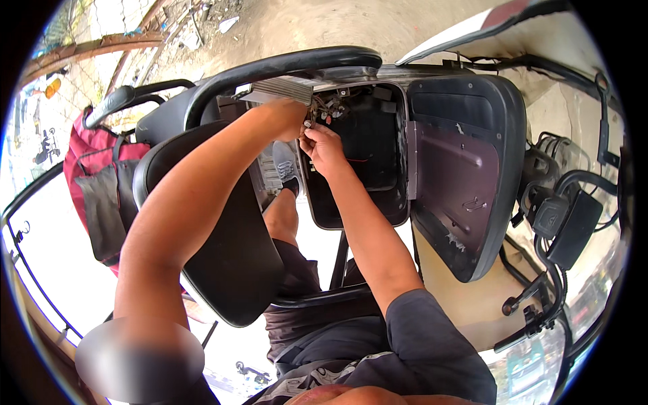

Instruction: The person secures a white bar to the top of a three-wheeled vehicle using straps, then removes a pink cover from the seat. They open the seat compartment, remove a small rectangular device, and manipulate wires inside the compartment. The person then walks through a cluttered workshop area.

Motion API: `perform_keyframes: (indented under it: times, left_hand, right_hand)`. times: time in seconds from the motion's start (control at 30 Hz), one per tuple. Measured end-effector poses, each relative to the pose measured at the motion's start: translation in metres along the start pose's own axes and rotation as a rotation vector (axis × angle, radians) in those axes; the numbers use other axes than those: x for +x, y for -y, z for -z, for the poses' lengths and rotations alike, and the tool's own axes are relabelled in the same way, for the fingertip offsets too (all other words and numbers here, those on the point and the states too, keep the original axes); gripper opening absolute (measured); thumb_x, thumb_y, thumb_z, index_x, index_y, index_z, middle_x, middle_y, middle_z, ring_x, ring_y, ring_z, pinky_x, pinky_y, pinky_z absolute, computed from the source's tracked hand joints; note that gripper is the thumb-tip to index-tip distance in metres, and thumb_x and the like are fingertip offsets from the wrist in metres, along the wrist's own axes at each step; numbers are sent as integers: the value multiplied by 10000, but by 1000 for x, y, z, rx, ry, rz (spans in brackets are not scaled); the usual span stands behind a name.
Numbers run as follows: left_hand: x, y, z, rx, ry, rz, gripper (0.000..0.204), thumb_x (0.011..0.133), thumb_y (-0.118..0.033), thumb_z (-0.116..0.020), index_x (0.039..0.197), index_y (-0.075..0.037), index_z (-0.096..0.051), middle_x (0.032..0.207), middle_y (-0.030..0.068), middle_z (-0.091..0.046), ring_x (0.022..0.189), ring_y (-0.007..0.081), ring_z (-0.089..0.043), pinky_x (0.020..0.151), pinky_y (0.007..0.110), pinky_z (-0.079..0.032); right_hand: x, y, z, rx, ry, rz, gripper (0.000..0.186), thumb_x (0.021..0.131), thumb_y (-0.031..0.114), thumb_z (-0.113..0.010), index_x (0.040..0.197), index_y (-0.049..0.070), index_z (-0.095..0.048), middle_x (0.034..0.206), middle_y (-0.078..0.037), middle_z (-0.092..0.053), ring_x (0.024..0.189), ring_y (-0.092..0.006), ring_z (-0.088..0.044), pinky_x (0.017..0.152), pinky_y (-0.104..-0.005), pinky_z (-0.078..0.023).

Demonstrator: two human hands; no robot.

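Both hands meet at the upper left rim of an open black storage box [371, 145]. A bundle of wires [331, 106] with small plugs lies in its upper left corner. My left hand [289, 119] is curled closed beside these wires, just below a silver finned metal unit [283, 90]; its fingertips and what they grip are hidden. My right hand [324, 148] pinches a small pale wire connector [308, 124] between thumb and fingers, close against my left hand. A thin red wire [356, 160] lies inside the box.
The box's hinged lid [452, 162], a black seat, stands swung out to the right. Another black seat pad [223, 270] tilts under my left arm. A black tubular bar [283, 62] arches above my hands. A red bag [101, 162] hangs at left; handlebars [547, 216] are at right.
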State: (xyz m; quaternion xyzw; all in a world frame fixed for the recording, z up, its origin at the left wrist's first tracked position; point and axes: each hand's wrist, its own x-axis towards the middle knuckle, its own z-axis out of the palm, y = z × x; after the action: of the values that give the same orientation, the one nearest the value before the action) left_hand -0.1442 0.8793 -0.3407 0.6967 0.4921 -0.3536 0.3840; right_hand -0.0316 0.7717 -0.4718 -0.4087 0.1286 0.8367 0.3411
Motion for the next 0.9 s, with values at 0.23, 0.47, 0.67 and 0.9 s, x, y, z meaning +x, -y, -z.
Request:
perform_keyframes:
  times: [0.23,0.47,0.67,0.9]
  left_hand:
    - [25,17,-30,-131,-112,5,198,776,-66,-597,945,-31,-694,958,215,-673,963,391,-636,792,441,-507]
    - [30,21,-36,-237,-188,18,189,788,-115,-603,933,-55,-709,939,188,-685,952,363,-649,804,429,-511]
    - [30,16,-33,-212,-222,44,167,788,-134,-611,893,-56,-713,903,183,-691,925,367,-658,810,434,-512]
    - [30,10,-23,-28,-103,42,241,772,-193,-646,826,34,-708,841,262,-669,846,390,-676,715,456,-544]
  right_hand:
    - [-6,10,3,30,67,-22,132,883,-10,-564,998,-21,-627,861,-79,-667,694,-128,-618,632,-248,-555]
    - [-10,16,-4,126,125,-43,105,879,-12,-569,961,-28,-634,867,-75,-654,701,-130,-610,655,-240,-541]
    - [-13,17,-8,153,118,-44,85,878,-9,-592,949,-20,-636,883,-69,-641,752,-135,-608,690,-249,-538]
    - [-6,13,0,127,222,-63,170,879,-18,-593,1044,-42,-623,946,-81,-623,781,-126,-575,670,-224,-489]
